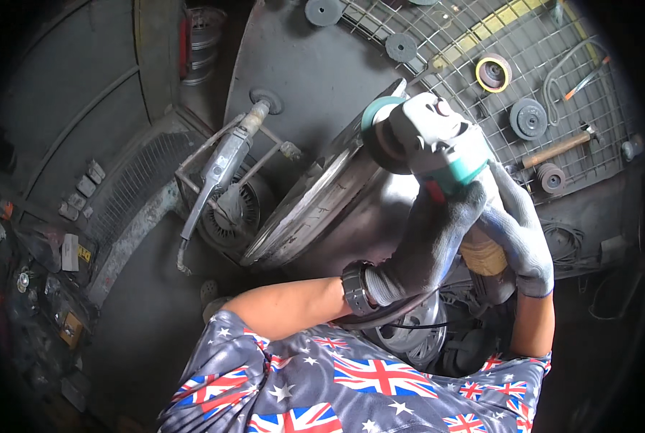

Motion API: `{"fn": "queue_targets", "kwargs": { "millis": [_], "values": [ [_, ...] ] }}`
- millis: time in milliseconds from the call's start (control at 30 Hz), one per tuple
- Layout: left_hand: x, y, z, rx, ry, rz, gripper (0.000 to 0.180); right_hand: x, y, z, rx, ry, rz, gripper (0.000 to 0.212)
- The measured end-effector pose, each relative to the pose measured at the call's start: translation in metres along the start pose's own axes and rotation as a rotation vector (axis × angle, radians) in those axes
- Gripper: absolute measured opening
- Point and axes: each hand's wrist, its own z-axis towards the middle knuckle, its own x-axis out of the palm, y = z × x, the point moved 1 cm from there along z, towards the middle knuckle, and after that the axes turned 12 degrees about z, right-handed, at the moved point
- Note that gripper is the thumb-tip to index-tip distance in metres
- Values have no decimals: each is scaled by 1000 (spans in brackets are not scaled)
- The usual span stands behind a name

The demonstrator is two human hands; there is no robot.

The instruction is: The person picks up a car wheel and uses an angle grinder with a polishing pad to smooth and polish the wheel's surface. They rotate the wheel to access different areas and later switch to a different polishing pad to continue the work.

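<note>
An angle grinder (441, 141), with a teal and pale grey housing, is held up in both my gloved hands. My left hand (438, 231), in a dark-stained glove, closes round the body just behind the teal collar. Wrapped round the right side of the body is my right hand (521, 231), in a paler grey-blue glove. The grinder's round disc (384, 141) faces left. Beside it a metal wheel rim (322, 195) stands tilted; whether the disc touches the rim I cannot tell. A tan wrapped section (483, 257) shows below my hands.
At left another power tool (225, 166) leans on a metal frame (185, 173). Ahead right, a wire mesh rack (467, 54) bears a yellow-rimmed wheel (493, 73), dark abrasive wheels (529, 119) and a hammer (557, 149). More rims (420, 328) lie below my arms. Clutter (55, 289) fills the left side.
</note>
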Motion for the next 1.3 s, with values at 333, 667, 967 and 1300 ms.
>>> {"fn": "queue_targets", "kwargs": {
  "millis": [333,667,967,1300],
  "values": [
    [-4,4,7,53,36,113,34,1,-1,2,-36,13,8,81],
    [-6,17,-13,89,-39,203,37,9,-1,-5,-38,35,-49,82],
    [22,3,17,167,116,301,45,-8,-38,-30,-231,-194,258,107],
    [42,7,-27,19,142,221,52,-4,-53,-73,-113,-163,455,104]
  ]
}}
